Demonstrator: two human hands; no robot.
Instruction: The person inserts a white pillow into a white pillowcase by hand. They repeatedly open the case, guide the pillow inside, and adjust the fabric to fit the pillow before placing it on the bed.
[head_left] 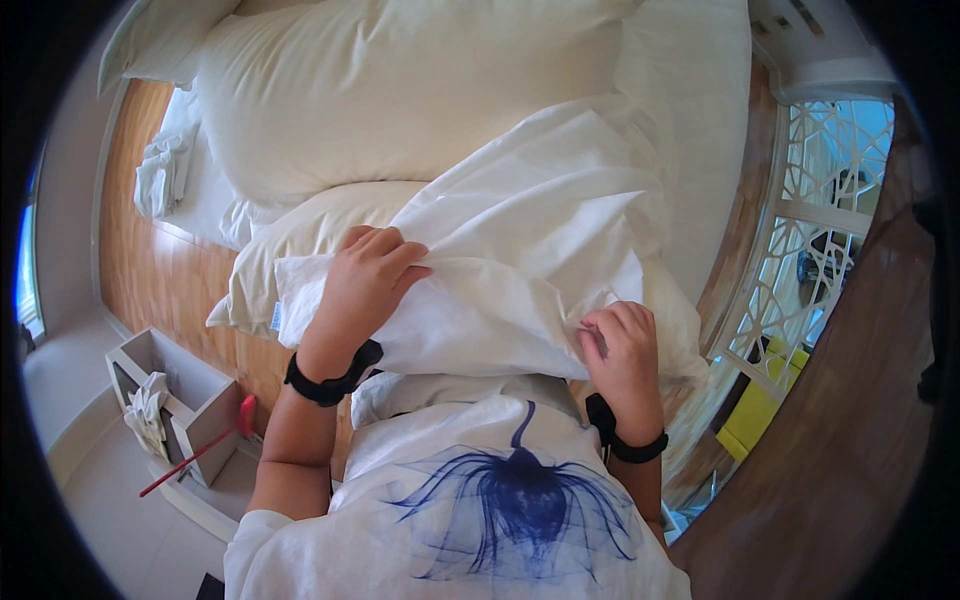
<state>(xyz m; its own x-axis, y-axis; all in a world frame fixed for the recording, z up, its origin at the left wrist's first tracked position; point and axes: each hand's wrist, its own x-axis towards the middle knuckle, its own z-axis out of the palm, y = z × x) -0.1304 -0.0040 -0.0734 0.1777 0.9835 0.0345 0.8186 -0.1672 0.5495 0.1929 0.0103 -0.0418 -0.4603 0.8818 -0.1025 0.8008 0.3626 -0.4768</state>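
A white pillowcase (540, 215) lies loose and wrinkled over a cream pillow (318, 222) in front of my body. My left hand (368, 272) is closed in a pinch at the pillowcase's folded edge, left of the middle. Farther right and closer to me, my right hand (622, 345) pinches the same cloth, fingers curled with the thumb against them. Most of the pillow is hidden beneath the cloth; its left corner and right end stick out. Each wrist wears a black band.
A large puffy cream duvet (400, 100) fills the bed beyond. Folded white cloth (165, 170) sits at the far left. On the left stands an open grey box unit (205, 415) with a crumpled cloth and a red stick (190, 462). A white lattice screen (825, 215) rises at right.
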